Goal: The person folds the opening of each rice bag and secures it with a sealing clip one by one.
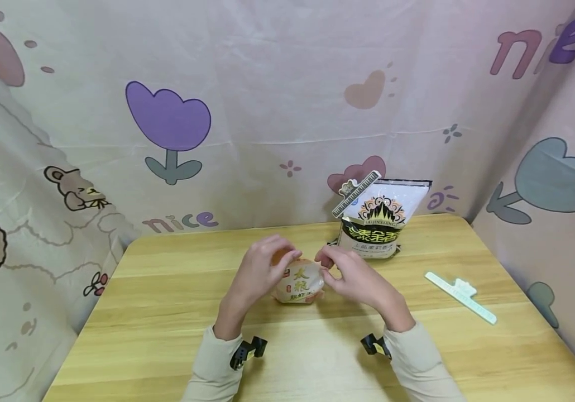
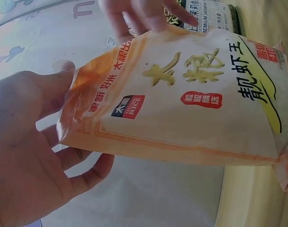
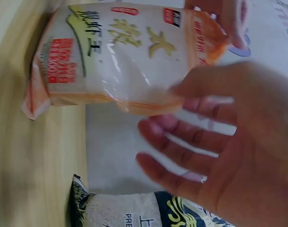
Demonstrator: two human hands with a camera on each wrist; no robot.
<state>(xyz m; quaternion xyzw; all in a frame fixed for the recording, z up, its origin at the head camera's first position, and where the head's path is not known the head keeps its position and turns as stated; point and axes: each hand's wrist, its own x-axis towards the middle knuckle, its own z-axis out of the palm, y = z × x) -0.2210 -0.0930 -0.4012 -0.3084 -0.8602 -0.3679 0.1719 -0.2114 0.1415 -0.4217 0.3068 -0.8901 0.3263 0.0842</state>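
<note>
A rice bag (image 1: 300,287), white and orange with gold characters, stands upright on the table between both hands. My left hand (image 1: 261,269) holds its upper left part; in the left wrist view the thumb (image 2: 63,71) is on the near side of the orange top and the other fingers pass behind. At the upper right side, my right hand (image 1: 360,277) pinches the bag's edge, its thumb in front in the right wrist view. The remaining right fingers (image 3: 177,151) spread apart beside the bag. The bag's back is hidden.
Behind and to the right stands a second rice bag (image 1: 375,226), black and white, with a ruler-like clip (image 1: 357,194) across its top left corner. A pale green clip (image 1: 460,296) lies on the wooden table (image 1: 167,312) at the right. A patterned cloth (image 1: 267,111) hangs behind.
</note>
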